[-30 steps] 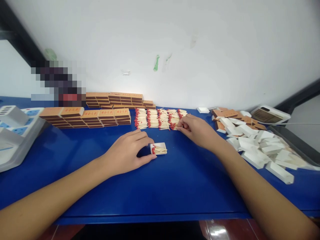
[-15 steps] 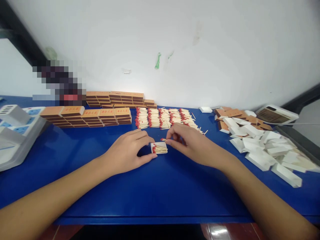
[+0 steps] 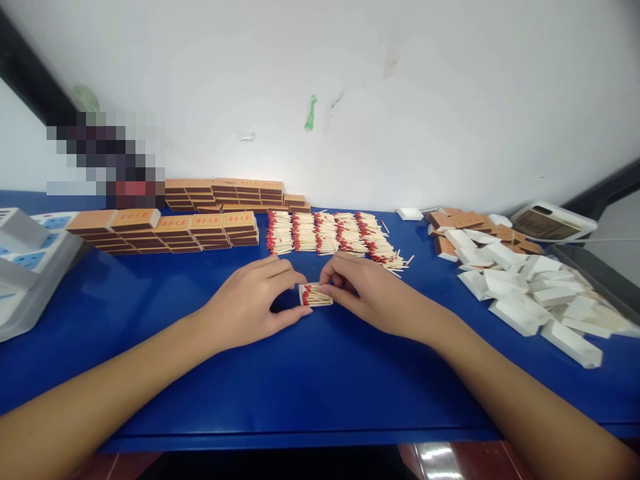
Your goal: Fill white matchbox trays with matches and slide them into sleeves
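A small white matchbox tray lies on the blue table in front of me, with red-headed matches inside, their heads toward the left. My left hand grips the tray's left end between thumb and forefinger. Over the tray's right end, my right hand is pinched on matches, whose red heads reach into the tray; the fingers hide how many it holds. Just behind both hands, several bundles of loose matches lie in a row.
Stacked orange matchboxes stand at back left, beside a white power strip. At right lie a pile of white trays, orange matchbox sleeves, a phone in a pale case and a dark flat object. A wall rises behind.
My right hand has moved left, bringing the matches it pinches from beside the tray to over it. The left hand stays on the tray. The view has shifted slightly.
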`<act>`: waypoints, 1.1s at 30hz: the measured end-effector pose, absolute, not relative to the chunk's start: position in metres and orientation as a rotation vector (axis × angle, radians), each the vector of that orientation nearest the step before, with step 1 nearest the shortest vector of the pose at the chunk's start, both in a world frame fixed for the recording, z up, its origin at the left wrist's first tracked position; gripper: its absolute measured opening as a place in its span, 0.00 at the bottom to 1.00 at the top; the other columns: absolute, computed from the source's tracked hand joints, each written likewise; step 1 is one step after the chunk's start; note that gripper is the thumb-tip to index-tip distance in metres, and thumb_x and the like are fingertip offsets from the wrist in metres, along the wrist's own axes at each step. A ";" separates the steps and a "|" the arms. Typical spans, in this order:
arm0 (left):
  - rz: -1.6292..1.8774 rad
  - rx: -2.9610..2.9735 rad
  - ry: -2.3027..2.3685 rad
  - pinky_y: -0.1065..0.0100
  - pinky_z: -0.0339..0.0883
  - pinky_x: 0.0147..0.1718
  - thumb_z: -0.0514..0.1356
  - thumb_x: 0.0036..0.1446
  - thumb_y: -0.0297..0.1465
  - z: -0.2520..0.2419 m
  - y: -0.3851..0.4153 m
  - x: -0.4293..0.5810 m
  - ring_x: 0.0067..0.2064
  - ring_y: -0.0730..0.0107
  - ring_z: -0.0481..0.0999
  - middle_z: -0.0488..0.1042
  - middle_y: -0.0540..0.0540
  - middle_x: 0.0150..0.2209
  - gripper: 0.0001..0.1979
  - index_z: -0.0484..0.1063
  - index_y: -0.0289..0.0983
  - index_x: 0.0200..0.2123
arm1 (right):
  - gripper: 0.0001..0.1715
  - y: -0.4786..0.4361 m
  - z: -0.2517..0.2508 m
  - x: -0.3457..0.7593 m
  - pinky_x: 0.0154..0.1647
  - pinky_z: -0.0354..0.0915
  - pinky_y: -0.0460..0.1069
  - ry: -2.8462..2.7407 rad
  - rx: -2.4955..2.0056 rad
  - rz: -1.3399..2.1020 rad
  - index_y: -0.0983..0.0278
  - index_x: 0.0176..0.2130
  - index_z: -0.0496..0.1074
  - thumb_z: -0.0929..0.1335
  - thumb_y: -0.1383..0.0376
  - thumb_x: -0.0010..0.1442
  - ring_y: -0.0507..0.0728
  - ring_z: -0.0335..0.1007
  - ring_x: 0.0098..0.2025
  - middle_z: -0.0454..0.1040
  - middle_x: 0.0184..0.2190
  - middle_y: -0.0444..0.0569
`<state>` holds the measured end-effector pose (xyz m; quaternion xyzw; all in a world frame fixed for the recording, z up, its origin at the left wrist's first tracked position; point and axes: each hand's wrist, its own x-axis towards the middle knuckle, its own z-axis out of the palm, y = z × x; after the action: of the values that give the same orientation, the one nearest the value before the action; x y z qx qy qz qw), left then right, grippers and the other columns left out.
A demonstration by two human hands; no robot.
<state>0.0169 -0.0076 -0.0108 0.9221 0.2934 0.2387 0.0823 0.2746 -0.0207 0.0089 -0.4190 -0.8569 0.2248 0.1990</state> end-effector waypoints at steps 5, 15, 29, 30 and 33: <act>0.698 2.755 0.889 0.59 0.74 0.44 0.66 0.69 0.41 -0.010 -0.008 0.017 0.44 0.60 0.78 0.79 0.45 0.42 0.16 0.77 0.36 0.52 | 0.05 -0.021 0.009 0.272 0.38 0.62 0.50 -2.398 -1.201 0.643 0.61 0.42 0.71 0.67 0.65 0.75 0.56 0.69 0.37 0.73 0.37 0.47; 0.712 2.753 0.879 0.59 0.74 0.45 0.67 0.68 0.39 -0.009 -0.009 0.018 0.44 0.60 0.78 0.79 0.45 0.42 0.15 0.77 0.35 0.51 | 0.04 -0.020 0.011 0.277 0.39 0.63 0.51 -2.393 -1.151 0.536 0.61 0.42 0.72 0.68 0.65 0.74 0.56 0.69 0.38 0.74 0.38 0.48; 0.687 2.741 0.890 0.60 0.74 0.44 0.66 0.69 0.40 -0.009 -0.009 0.018 0.44 0.60 0.79 0.79 0.45 0.42 0.14 0.77 0.37 0.50 | 0.04 -0.024 0.013 0.277 0.38 0.65 0.51 -2.440 -1.157 0.461 0.61 0.44 0.77 0.69 0.66 0.72 0.56 0.71 0.38 0.74 0.39 0.49; 0.690 2.742 0.891 0.60 0.74 0.44 0.66 0.69 0.40 -0.009 -0.009 0.018 0.44 0.60 0.79 0.79 0.45 0.42 0.14 0.77 0.37 0.50 | 0.04 -0.023 0.014 0.279 0.38 0.65 0.51 -2.450 -1.173 0.458 0.61 0.44 0.77 0.69 0.67 0.72 0.56 0.71 0.38 0.74 0.40 0.49; 0.689 2.752 0.899 0.59 0.74 0.45 0.65 0.69 0.41 -0.010 -0.008 0.018 0.45 0.60 0.79 0.80 0.44 0.42 0.15 0.77 0.37 0.52 | 0.04 -0.022 0.013 0.281 0.37 0.65 0.51 -2.479 -1.199 0.459 0.61 0.44 0.77 0.69 0.67 0.72 0.55 0.71 0.37 0.74 0.42 0.50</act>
<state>0.0176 -0.0085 -0.0096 0.9215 0.3012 0.2306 0.0828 0.2805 -0.0222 0.0133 -0.4228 -0.8745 0.1618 0.1739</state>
